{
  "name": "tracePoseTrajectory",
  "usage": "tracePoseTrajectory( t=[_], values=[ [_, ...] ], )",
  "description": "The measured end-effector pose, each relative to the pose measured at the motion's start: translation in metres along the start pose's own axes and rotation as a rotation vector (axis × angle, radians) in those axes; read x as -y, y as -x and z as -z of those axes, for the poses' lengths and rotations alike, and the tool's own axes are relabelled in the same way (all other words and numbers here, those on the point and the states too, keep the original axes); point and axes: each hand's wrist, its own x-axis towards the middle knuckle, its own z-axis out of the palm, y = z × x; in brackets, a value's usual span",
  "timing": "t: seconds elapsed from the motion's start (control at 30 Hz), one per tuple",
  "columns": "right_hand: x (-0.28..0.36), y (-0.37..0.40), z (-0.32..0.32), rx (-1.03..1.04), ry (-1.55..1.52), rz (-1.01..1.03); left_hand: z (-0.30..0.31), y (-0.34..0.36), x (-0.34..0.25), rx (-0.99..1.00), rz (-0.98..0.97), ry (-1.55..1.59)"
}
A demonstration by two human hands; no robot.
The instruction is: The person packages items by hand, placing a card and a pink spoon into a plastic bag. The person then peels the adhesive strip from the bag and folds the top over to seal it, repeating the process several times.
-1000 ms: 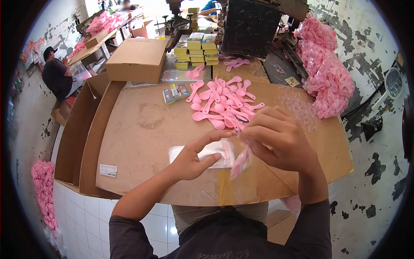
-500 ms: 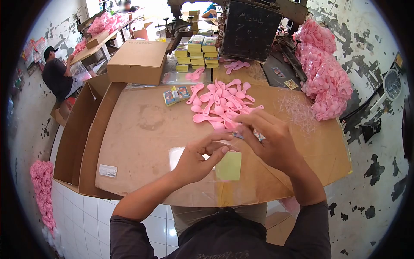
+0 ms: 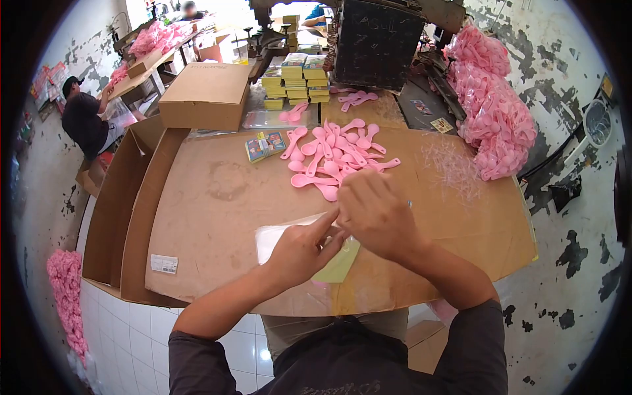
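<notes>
Near the table's front edge, my left hand (image 3: pixel 304 250) has its fingers and thumb bent round the top of a pale green card (image 3: pixel 338 267), over clear plastic. My right hand (image 3: pixel 378 214) is closed just to the right and meets my left fingertips; what it pinches is hidden. White and clear plastic sheets (image 3: pixel 268 242) lie partly under my left hand. Beyond the hands is a heap of pink spoons (image 3: pixel 339 153). A small bundle of printed cards (image 3: pixel 266 146) sits left of the heap.
A closed cardboard box (image 3: pixel 209 95) and stacked cards (image 3: pixel 295 78) stand at the back. Thin clear strips (image 3: pixel 451 171) lie on the right. Bagged pink spoons (image 3: pixel 497 112) hang beyond them. An open carton (image 3: pixel 125 204) borders the left side. Another person (image 3: pixel 85 122) sits far left.
My right hand has moved left and down to meet my left hand, and its fingers have closed. The green card has tilted and shifted slightly left.
</notes>
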Motion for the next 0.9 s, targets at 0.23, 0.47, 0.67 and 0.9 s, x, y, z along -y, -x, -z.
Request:
tracePoseTrajectory(
  t=[0.23, 0.47, 0.67, 0.9],
  values=[
    [-0.122, 0.043, 0.07, 0.315, -1.244, -0.805, 0.003, -0.004, 0.014, -0.005, 0.21, 0.509],
    [-0.207, 0.121, 0.045, 0.054, -0.193, -0.822, 0.003, -0.008, 0.016, -0.012, 0.288, 0.713],
    [-0.127, 0.084, 0.035, 0.288, -0.27, -0.861, 0.004, -0.01, 0.024, 0.042, 0.34, 0.752],
    [-0.029, 0.054, -0.015, 0.292, -1.236, -0.626, -0.002, -0.009, 0.021, 0.013, 0.401, 0.731]
  ],
)
